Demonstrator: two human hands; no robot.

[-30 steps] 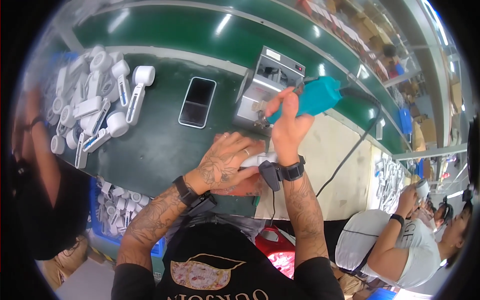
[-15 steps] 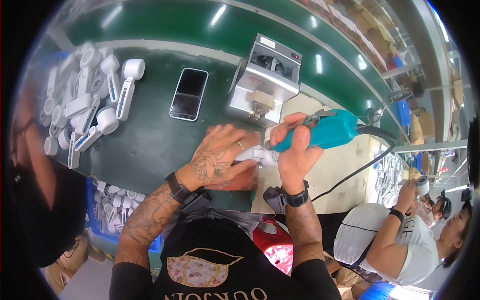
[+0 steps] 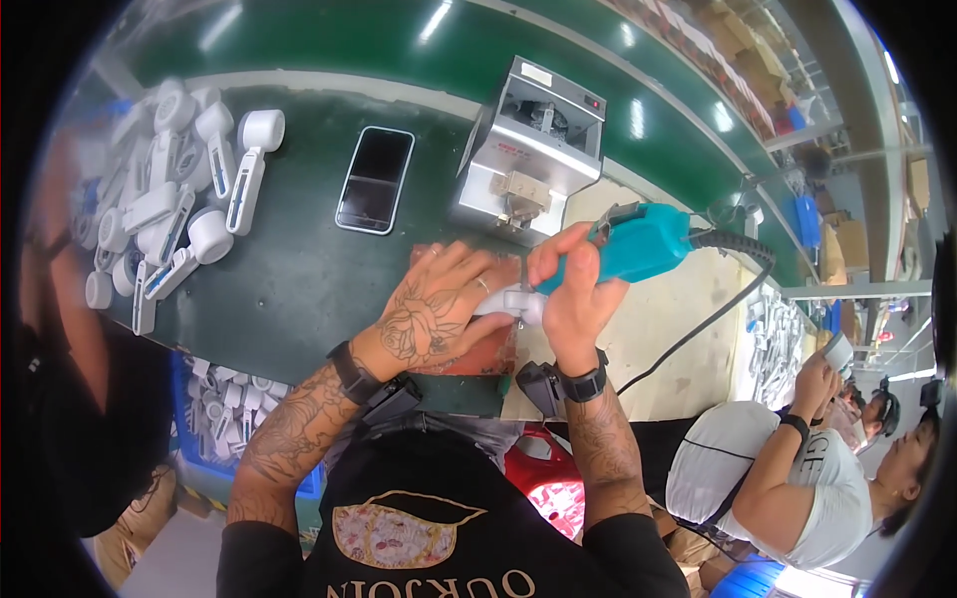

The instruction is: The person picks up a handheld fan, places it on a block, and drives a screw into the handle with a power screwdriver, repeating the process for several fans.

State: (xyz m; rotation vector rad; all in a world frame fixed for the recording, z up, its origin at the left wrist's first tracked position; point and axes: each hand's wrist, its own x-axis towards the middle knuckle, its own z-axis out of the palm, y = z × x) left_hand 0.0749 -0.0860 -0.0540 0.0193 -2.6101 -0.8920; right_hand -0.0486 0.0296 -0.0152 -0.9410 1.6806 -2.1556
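My left hand (image 3: 434, 311) presses a white handheld fan (image 3: 515, 302) down over a worn reddish pad (image 3: 478, 360) on the bench. Its fingers and thumb close around the fan's handle, which is largely hidden; the round head sticks out to the right. A teal electric screwdriver (image 3: 643, 244) is gripped in my right hand (image 3: 575, 311), fingers and thumb wrapped round its front end. The tool lies tilted, its cord trailing to the right. Its nose meets the fan near the joint below the head; the bit's tip is too small to make out.
A grey metal screw feeder (image 3: 501, 159) stands just beyond my hands. Left of it lies a phone (image 3: 375, 181), then a heap of white fans (image 3: 164, 214). A blue crate (image 3: 182, 404) of white parts sits below the bench edge. Co-workers (image 3: 812, 488) are on both sides.
My right hand and the screwdriver have shifted a little left, toward the fan. My left hand keeps its hold on the fan. At the right, the co-worker's raised hands have moved slightly.
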